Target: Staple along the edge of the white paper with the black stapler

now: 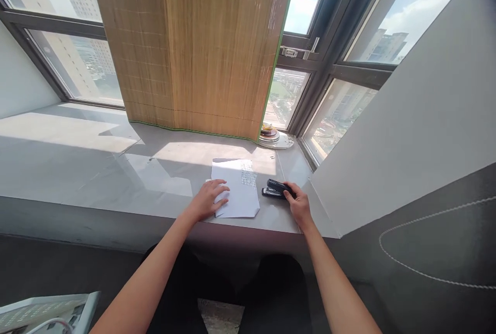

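Observation:
White sheets of paper (234,197) lie on the window ledge in front of me, with a patch of dark print or writing near their upper right. My left hand (209,199) rests on the left edge of the paper, fingers apart and pointing right. To the right of the paper, my right hand (299,204) grips the rear end of a black stapler (274,189). The stapler's front points left, its jaw parted, and it is apart from the paper. How many sheets lie in the stack I cannot tell.
A bamboo blind (197,50) hangs before the window, down to the ledge (96,169). Stacked round plates or lids (271,138) stand in the far right corner. A white wall (406,117) slopes at right, near a hanging cord (411,269). A white-framed object (91,305) stands low at left.

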`<control>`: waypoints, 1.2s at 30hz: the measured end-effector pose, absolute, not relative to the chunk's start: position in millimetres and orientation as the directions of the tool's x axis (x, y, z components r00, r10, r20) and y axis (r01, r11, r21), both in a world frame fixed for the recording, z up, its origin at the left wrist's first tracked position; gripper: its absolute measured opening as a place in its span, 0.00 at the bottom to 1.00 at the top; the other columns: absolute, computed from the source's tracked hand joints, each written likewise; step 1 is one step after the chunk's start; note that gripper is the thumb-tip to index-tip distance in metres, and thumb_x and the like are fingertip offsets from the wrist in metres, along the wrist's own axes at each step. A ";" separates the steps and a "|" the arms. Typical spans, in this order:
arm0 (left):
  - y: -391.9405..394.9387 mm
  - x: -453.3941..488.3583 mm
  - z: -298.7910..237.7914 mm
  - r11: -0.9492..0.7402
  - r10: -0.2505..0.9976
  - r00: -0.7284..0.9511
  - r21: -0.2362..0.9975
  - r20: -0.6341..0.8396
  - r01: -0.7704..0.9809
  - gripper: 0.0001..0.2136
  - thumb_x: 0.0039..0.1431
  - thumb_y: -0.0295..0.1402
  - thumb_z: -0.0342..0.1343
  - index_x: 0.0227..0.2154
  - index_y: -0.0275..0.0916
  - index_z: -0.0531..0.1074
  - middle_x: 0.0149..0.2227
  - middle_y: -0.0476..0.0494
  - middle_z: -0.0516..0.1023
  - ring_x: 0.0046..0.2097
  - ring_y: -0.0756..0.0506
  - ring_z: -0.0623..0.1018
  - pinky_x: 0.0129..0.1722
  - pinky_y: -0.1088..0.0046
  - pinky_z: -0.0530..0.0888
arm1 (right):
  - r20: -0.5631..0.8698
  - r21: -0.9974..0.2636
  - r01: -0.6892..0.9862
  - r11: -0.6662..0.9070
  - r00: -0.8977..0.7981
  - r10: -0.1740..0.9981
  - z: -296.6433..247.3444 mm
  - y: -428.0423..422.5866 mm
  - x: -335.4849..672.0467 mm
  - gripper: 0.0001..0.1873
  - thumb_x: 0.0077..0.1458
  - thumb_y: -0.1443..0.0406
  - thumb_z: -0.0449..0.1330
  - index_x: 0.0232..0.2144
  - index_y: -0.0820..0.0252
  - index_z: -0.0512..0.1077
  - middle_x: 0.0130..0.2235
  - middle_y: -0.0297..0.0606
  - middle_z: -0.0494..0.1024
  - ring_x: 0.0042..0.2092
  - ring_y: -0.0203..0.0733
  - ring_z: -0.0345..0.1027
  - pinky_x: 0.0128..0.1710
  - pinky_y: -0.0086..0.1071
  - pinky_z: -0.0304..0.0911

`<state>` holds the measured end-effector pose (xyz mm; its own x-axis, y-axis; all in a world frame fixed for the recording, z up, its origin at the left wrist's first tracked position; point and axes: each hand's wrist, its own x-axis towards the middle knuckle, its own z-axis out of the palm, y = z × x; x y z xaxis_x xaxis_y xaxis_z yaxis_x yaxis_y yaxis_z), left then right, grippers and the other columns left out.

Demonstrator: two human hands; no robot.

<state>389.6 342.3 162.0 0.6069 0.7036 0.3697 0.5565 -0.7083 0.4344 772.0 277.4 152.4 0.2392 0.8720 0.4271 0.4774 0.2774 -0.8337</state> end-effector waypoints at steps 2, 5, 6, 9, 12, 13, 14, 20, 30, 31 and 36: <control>342.3 391.1 159.3 -0.717 0.694 0.627 0.416 0.354 0.559 0.15 0.68 0.41 0.57 0.54 0.48 0.78 0.64 0.40 0.72 0.66 0.34 0.70 0.68 0.48 0.64 | 0.424 -0.827 0.485 0.284 0.208 0.881 150.8 281.2 771.0 0.19 0.60 0.56 0.61 0.49 0.57 0.79 0.49 0.44 0.81 0.52 0.53 0.72 0.57 0.49 0.65; 342.6 390.8 156.1 -0.713 0.698 0.635 0.404 0.331 0.573 0.16 0.69 0.42 0.56 0.56 0.48 0.78 0.64 0.41 0.73 0.68 0.33 0.68 0.69 0.47 0.63 | 0.427 -0.808 0.506 0.300 0.154 0.891 149.8 289.9 762.9 0.19 0.60 0.57 0.60 0.49 0.57 0.80 0.48 0.43 0.81 0.51 0.52 0.72 0.57 0.49 0.66; 342.6 390.0 155.7 -0.710 0.701 0.637 0.401 0.323 0.578 0.16 0.69 0.42 0.56 0.56 0.48 0.77 0.64 0.41 0.74 0.68 0.32 0.67 0.69 0.46 0.62 | 0.429 -0.801 0.516 0.304 0.142 0.892 150.2 292.3 760.5 0.18 0.59 0.57 0.60 0.48 0.57 0.80 0.48 0.43 0.81 0.51 0.52 0.72 0.56 0.49 0.66; 342.1 387.9 158.1 -0.704 0.707 0.634 0.398 0.313 0.588 0.15 0.70 0.41 0.56 0.56 0.48 0.77 0.64 0.41 0.73 0.68 0.32 0.68 0.69 0.45 0.63 | 0.447 -0.763 0.563 0.317 0.105 0.889 154.3 295.9 754.3 0.18 0.61 0.58 0.59 0.49 0.57 0.79 0.48 0.44 0.81 0.50 0.52 0.72 0.54 0.48 0.67; 339.9 394.7 165.5 -0.710 0.703 0.614 0.405 0.359 0.576 0.13 0.68 0.37 0.57 0.52 0.46 0.79 0.62 0.40 0.74 0.67 0.33 0.69 0.69 0.45 0.63 | 0.494 -0.679 0.641 0.359 0.037 0.868 161.3 296.4 745.6 0.19 0.63 0.60 0.60 0.54 0.54 0.77 0.51 0.43 0.80 0.52 0.54 0.70 0.55 0.49 0.67; 338.8 400.8 168.2 -0.715 0.698 0.609 0.410 0.376 0.567 0.12 0.67 0.37 0.58 0.50 0.46 0.79 0.62 0.39 0.74 0.66 0.33 0.70 0.69 0.46 0.63 | 0.513 -0.643 0.665 0.380 0.005 0.858 163.2 297.0 742.1 0.19 0.64 0.61 0.59 0.56 0.52 0.76 0.51 0.43 0.80 0.53 0.54 0.69 0.56 0.50 0.66; 337.5 409.0 170.4 -0.719 0.694 0.606 0.417 0.390 0.556 0.11 0.67 0.36 0.58 0.49 0.45 0.80 0.61 0.39 0.75 0.65 0.34 0.71 0.68 0.46 0.64 | 0.528 -0.608 0.684 0.403 -0.031 0.849 164.7 298.3 738.7 0.20 0.65 0.63 0.59 0.57 0.51 0.76 0.52 0.42 0.79 0.53 0.54 0.69 0.56 0.50 0.66; 329.1 472.3 162.7 -0.758 0.644 0.663 0.439 0.382 0.483 0.19 0.66 0.40 0.61 0.59 0.49 0.76 0.62 0.36 0.73 0.64 0.32 0.71 0.67 0.46 0.65 | 0.561 -0.499 0.730 0.467 -0.139 0.816 162.7 308.8 732.1 0.24 0.67 0.68 0.53 0.62 0.47 0.74 0.52 0.41 0.79 0.52 0.53 0.70 0.56 0.50 0.67; 322.6 495.5 143.4 -0.733 0.671 0.638 0.467 0.377 0.495 0.21 0.67 0.42 0.60 0.61 0.50 0.73 0.70 0.37 0.67 0.71 0.26 0.62 0.70 0.35 0.51 | 0.524 -0.374 0.839 0.396 -0.161 0.836 164.2 304.1 728.8 0.25 0.70 0.68 0.51 0.64 0.47 0.73 0.53 0.43 0.77 0.53 0.53 0.67 0.57 0.50 0.62; 321.9 496.3 144.0 -0.734 0.672 0.639 0.458 0.375 0.502 0.21 0.67 0.42 0.60 0.61 0.50 0.73 0.69 0.38 0.67 0.71 0.27 0.62 0.71 0.36 0.50 | 0.521 -0.362 0.846 0.392 -0.165 0.837 164.3 303.9 728.3 0.25 0.70 0.68 0.51 0.64 0.47 0.73 0.53 0.43 0.76 0.53 0.53 0.67 0.57 0.50 0.62; 318.9 500.4 144.3 -0.720 0.688 0.618 0.467 0.380 0.514 0.21 0.67 0.42 0.59 0.61 0.48 0.73 0.69 0.34 0.68 0.70 0.22 0.62 0.68 0.30 0.51 | 0.524 -0.300 0.873 0.386 -0.187 0.831 164.2 303.7 726.4 0.27 0.69 0.70 0.50 0.64 0.46 0.73 0.53 0.43 0.76 0.53 0.54 0.67 0.57 0.48 0.60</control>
<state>500.4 318.9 144.3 0.6181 0.6880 0.3801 0.5136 -0.7196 0.4674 726.4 303.7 164.2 -0.1873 0.8310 0.5237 0.8725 0.3857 -0.3000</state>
